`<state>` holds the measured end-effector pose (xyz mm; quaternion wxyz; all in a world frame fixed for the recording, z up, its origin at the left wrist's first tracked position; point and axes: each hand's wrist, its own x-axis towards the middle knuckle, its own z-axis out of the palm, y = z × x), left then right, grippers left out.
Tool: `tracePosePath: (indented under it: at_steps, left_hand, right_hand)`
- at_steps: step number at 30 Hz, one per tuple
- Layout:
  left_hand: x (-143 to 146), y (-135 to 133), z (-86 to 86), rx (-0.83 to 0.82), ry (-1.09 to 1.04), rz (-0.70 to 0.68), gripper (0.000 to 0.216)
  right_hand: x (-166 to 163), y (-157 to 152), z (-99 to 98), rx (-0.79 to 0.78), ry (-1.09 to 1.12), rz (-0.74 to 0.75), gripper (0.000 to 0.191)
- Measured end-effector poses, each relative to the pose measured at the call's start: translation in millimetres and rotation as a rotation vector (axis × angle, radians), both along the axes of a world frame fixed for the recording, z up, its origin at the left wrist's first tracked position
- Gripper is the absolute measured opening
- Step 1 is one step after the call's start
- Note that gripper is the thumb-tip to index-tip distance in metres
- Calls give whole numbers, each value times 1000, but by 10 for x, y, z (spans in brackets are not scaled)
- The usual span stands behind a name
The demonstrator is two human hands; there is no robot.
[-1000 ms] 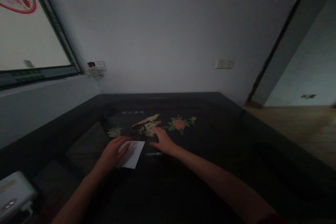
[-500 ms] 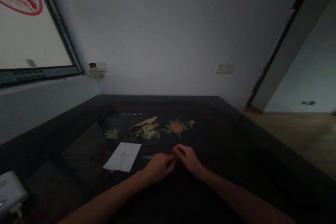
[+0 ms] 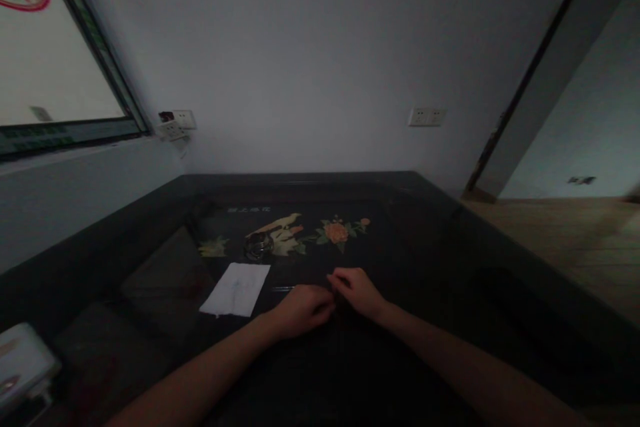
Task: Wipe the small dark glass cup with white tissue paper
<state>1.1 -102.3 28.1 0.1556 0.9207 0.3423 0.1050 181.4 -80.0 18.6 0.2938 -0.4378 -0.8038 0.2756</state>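
Observation:
Over the dark glossy table (image 3: 415, 347), my left hand (image 3: 304, 310) is closed, thumb and fingers pressed together. My right hand (image 3: 359, 290) is pinched just beside it, its fingertips close above the left ones. Whatever lies between the fingers, if anything, is too small and dark to make out. A white sheet of paper (image 3: 237, 289), creased and with faint marks, lies flat to the left of my left hand. Behind the paper sits a round clear glass dish (image 3: 259, 246), perhaps an ashtray.
A white case-like object (image 3: 24, 367) stands at the lower left edge. Flowers (image 3: 336, 233) and a bird (image 3: 286, 221) decorate the tabletop. Beyond the table rises a wall with sockets (image 3: 427, 117); a window (image 3: 60, 60) is at left, wooden floor (image 3: 565, 240) at right.
My view has shifted slightly, so table and paper appear a little higher. Both hands stay close together and pinched, with the right fingertips a little farther above the left ones.

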Motion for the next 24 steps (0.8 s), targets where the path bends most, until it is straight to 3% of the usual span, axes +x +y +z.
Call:
tracePosePath:
  at_steps: [24]
  left_hand:
    - [-11,1,-23,13,9,-16,16]
  right_hand:
    - [-6,-1,-7,88,-117,46,33]
